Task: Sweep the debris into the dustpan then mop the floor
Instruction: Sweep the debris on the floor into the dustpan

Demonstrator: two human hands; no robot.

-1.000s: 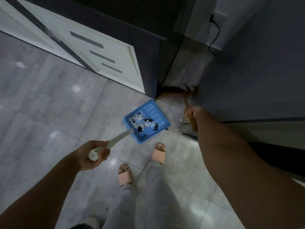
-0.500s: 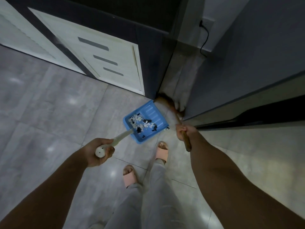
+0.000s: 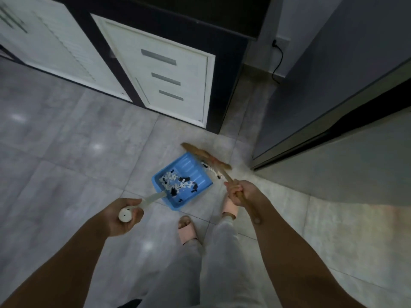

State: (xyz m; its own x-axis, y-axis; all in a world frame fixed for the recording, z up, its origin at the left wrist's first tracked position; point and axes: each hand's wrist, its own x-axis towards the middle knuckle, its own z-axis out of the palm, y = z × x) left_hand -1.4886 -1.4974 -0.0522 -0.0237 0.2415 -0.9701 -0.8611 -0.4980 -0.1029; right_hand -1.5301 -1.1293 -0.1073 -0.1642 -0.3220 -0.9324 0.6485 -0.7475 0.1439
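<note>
A blue dustpan (image 3: 195,172) rests on the grey tiled floor and holds a heap of white and black scraps (image 3: 178,184). My left hand (image 3: 124,215) grips the end of its white handle (image 3: 153,198). My right hand (image 3: 241,193) is closed around the wooden stick of a brown broom (image 3: 204,155). The broom's bristles lie at the pan's open far edge, and a few scraps (image 3: 212,171) sit on the floor beside them.
A dark cabinet with white drawer fronts (image 3: 169,85) stands behind the pan. A tall grey appliance (image 3: 333,81) is at the right, with a black cord (image 3: 278,61) in the gap between. My feet in pink slippers (image 3: 186,228) stand just below the pan.
The broom has come out of the gap beside the cabinet to the pan's open edge, bringing a few scraps. My right hand has drawn back toward me. The dustpan has stayed put.
</note>
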